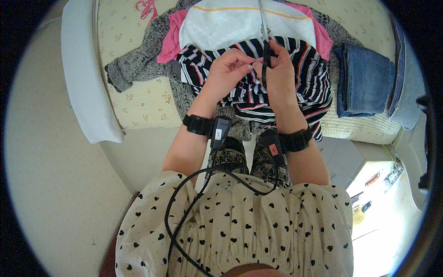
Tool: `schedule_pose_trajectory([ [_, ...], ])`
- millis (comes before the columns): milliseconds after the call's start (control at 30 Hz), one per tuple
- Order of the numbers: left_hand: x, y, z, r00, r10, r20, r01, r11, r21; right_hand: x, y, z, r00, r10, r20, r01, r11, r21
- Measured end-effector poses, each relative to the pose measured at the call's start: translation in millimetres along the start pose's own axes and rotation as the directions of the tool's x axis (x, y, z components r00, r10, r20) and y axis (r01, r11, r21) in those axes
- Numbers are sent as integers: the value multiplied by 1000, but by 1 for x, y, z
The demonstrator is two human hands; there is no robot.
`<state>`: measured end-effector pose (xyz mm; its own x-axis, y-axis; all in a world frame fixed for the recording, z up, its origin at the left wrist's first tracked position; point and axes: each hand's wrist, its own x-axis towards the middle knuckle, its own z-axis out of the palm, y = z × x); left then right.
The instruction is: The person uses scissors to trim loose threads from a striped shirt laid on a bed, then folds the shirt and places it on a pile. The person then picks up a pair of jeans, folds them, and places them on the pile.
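A garment striped in black, white, grey and red (304,83) lies bunched before me. Over it, my left hand (228,71) pinches a small dark bit, apparently part of this garment, between thumb and fingers. My right hand (282,74) has its fingertips against the left ones and holds a pair of scissors (266,53) by the black handles. The metal blades point away from me, over a white cloth with a yellow line (221,29). What exactly lies between the fingertips is too small to tell.
Under the garments spread a pink cloth (174,36) and a grey knitted sweater (138,62) on a flowered quilted bed cover (145,104). Folded blue jeans (367,79) lie at right, a pink cord (147,10) at upper left. A black cable (169,207) loops between my wrist straps.
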<state>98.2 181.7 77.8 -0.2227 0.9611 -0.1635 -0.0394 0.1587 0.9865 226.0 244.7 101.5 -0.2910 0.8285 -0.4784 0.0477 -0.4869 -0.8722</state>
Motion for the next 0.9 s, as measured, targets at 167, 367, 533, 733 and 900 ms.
schedule_pose_trajectory([
  [167, 2, 20, -3, 951, 295, 98, -305, 823, 480, -2, -1, -4, 995, -93, 46, 101, 974, -201],
  [367, 3, 27, -2, 916, 381, 127, -387, 754, 530, -2, -1, -3, 994, -63, 86, 70, 994, -83],
  [533, -3, 21, -1, 976, 214, 41, -214, 907, 362, -3, -3, 2, 995, -74, 73, 79, 995, -66],
  [733, -9, 1, 3, 988, -155, 4, 137, 857, -497, -9, -8, 6, 998, -56, 20, 55, 998, 44],
  [900, -13, -11, 1, 988, -155, -21, 81, 618, -782, -11, -9, 6, 986, -162, 29, 165, 972, -170],
])
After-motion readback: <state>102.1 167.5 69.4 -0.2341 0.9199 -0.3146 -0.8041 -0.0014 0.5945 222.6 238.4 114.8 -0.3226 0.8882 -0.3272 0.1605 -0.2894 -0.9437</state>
